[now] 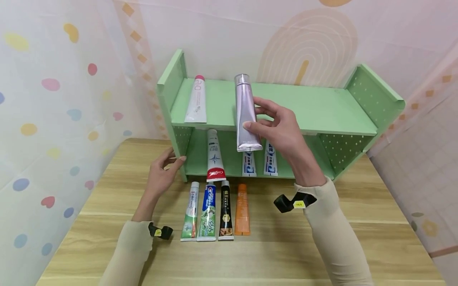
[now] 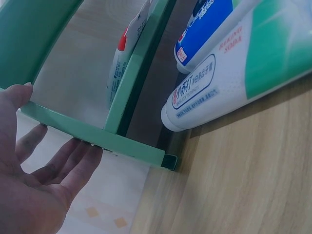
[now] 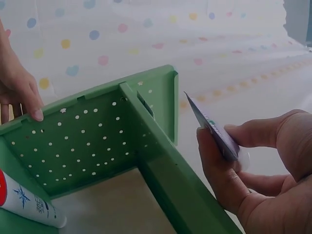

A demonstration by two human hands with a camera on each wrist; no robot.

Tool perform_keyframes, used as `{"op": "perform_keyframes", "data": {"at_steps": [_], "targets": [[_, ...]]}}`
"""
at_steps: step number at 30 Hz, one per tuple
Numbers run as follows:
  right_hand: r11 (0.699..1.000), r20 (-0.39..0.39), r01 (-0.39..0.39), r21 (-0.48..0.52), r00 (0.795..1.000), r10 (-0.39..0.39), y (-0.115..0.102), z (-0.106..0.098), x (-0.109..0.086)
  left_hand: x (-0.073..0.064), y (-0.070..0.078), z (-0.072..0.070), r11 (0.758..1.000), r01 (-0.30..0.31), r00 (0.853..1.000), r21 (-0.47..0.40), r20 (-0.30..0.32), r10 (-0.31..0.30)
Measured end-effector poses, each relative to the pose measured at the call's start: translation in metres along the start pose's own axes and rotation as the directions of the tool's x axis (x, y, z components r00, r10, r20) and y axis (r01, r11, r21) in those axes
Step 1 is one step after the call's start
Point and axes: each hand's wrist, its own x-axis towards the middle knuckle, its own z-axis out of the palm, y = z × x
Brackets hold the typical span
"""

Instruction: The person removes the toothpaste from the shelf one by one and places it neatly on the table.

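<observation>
My right hand (image 1: 280,123) pinches a shiny lilac tube (image 1: 246,115) between thumb and fingers, holding it cap up in front of the green shelf (image 1: 322,105). In the right wrist view the tube (image 3: 219,134) shows nearly edge-on. My left hand (image 1: 162,172) grips the front edge of the shelf's left side panel, thumb on one face and fingertips on the other (image 2: 48,170). A white tube with a pink cap (image 1: 196,101) lies on the top board at the left. On the lower level lie a Colgate toothpaste tube (image 1: 215,157) and two blue-and-white tubes (image 1: 270,161), one partly hidden by the lilac tube.
Before the shelf, several tubes lie in a row on the wooden table (image 1: 286,254): a green-and-white one (image 1: 190,212), a blue-and-green one (image 1: 207,214), a black one (image 1: 226,210) and an orange one (image 1: 242,210). A patterned cloth (image 1: 229,39) hangs behind.
</observation>
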Motion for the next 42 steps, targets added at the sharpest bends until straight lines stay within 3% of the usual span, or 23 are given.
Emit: {"op": "perform_keyframes", "data": {"at_steps": [9, 28, 42], "targets": [[0.996, 0.025, 0.072, 0.061, 0.997, -0.074, 0.011, -0.008, -0.018, 0.0, 0.0, 0.0, 1.0, -0.004, 1.0, 0.008, 0.002, 0.004], [0.984, 0.05, 0.176, -0.043, 0.984, -0.174, 0.047, -0.019, -0.052, 0.001, 0.0, 0.0, 1.0, -0.013, 1.0, 0.004, 0.002, 0.013], [0.993, 0.077, 0.11, -0.037, 0.991, -0.107, 0.075, -0.027, -0.072, 0.0, 0.0, 0.0, 1.0, -0.012, 1.0, 0.004, 0.001, 0.012]]}}
